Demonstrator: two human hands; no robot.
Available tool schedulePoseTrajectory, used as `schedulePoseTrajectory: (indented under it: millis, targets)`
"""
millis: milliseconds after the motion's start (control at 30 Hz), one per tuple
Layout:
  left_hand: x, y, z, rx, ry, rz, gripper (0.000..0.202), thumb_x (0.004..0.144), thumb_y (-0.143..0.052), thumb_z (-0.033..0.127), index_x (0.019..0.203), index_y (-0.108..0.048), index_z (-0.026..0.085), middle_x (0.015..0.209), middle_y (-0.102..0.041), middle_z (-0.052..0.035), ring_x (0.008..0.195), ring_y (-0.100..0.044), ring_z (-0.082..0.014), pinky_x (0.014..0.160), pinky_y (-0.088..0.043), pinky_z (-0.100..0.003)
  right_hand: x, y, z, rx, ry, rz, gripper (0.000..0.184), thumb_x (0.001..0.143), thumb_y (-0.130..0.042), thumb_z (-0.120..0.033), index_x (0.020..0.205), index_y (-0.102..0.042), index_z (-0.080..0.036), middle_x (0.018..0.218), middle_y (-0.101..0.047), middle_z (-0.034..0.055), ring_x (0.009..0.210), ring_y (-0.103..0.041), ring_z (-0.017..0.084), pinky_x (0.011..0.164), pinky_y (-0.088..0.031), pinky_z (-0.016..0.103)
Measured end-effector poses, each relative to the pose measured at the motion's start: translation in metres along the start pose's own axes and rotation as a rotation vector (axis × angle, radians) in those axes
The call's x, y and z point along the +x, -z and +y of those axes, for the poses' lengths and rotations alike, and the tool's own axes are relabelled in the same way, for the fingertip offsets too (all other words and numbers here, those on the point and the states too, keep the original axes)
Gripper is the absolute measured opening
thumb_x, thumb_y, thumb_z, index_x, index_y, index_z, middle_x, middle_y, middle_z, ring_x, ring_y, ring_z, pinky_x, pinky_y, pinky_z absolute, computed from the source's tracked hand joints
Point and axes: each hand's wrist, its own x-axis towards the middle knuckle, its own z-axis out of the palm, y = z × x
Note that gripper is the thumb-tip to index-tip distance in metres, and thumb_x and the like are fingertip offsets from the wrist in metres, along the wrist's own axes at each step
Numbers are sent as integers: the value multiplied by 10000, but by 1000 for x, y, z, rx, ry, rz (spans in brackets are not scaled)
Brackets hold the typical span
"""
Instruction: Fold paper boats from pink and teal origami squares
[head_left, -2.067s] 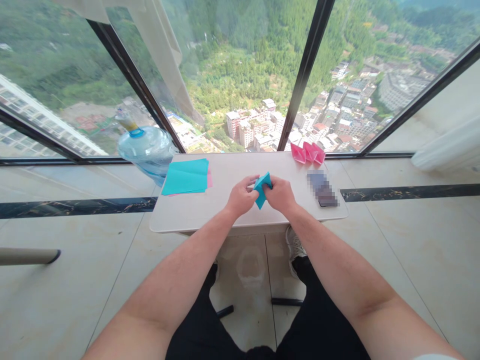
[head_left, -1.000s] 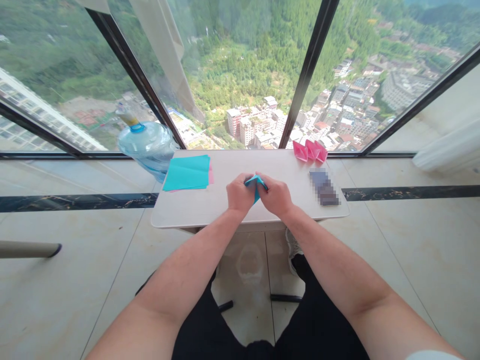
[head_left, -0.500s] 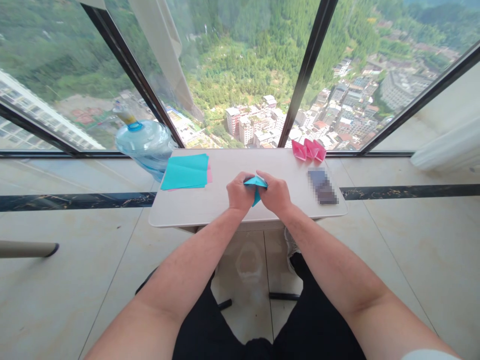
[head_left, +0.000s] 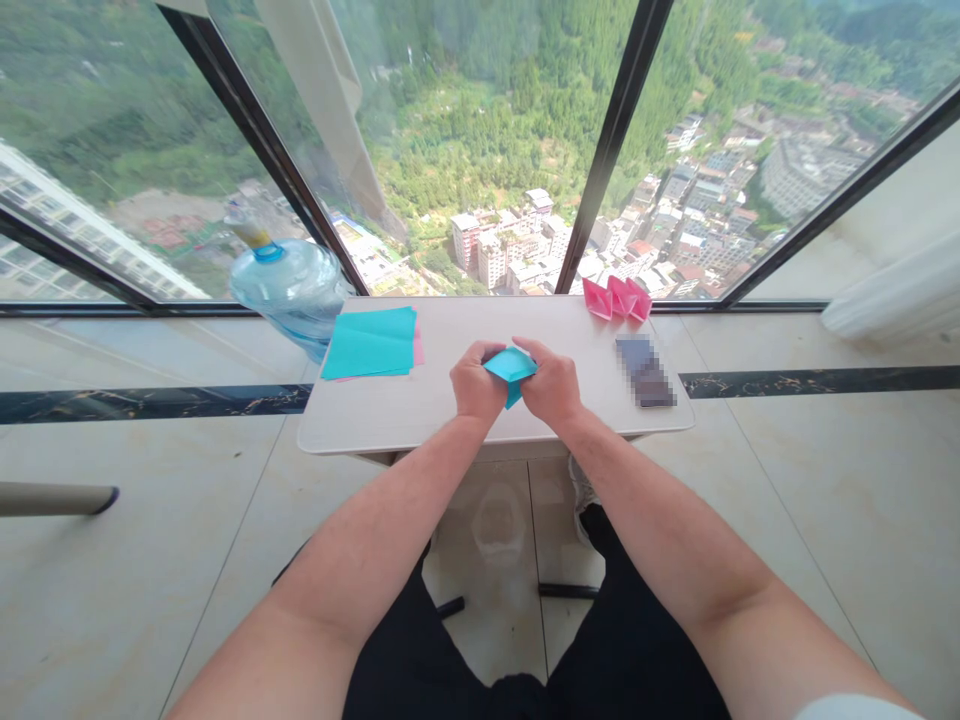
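Between my two hands, above the small white table [head_left: 405, 415], is a folded piece of blue paper [head_left: 511, 364]. My left hand [head_left: 478, 382] is closed on its left side, and my right hand [head_left: 552, 384] grips the right side. A broad facet of the paper faces up, and a pointed part sticks out below between the hands. Fingers hide its side edges. On the table's left lies a stack of blue sheets [head_left: 370, 342] with pink paper [head_left: 418, 347] showing beneath. Several pink folded paper shapes [head_left: 618, 299] stand at the far right corner.
A pixelated dark phone-like object [head_left: 646, 371] lies on the table's right side. Behind the left end stands a large clear blue water jug [head_left: 289, 285]. Tall windows with black frames [head_left: 611, 150] rise beyond the table. A beige leg-like bar [head_left: 56, 498] enters from the left.
The blue folded paper has opened wider and tilted, so more of its upper face shows. Both hands keep their grip and have barely shifted.
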Motion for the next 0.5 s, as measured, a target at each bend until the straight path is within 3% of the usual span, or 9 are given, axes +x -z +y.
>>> schedulePoseTrajectory:
  millis: [100, 233, 500]
  targets:
    - [0, 0, -1, -1, 2, -28, 209, 729, -696, 240, 934, -737, 224, 869, -770, -9, 868, -703, -212, 795, -513, -290, -1, 0, 2, 3, 38, 4, 546, 802, -539, -124, 1318, -651, -265, 1198, -751, 9, 1031, -719, 226, 929, -538, 308]
    - [0, 1, -1, 14, 24, -38, 190, 753, -674, 255, 933, -733, 229, 829, -771, -7, 839, -707, -210, 769, -505, -284, -2, 0, 5, 34, 101, -14, 465, 826, -496, -109, 1214, -698, -266, 1156, -762, -10, 1032, -709, 194, 935, -521, 273]
    - [-1, 3, 1, 2, 38, -60, 232, 735, -654, 275, 951, -727, 230, 842, -771, -8, 830, -696, -203, 790, -510, -288, -3, -2, 7, 50, 128, 10, 389, 844, -492, -122, 1142, -710, -247, 1088, -770, 6, 975, -706, 183, 895, -516, 260]
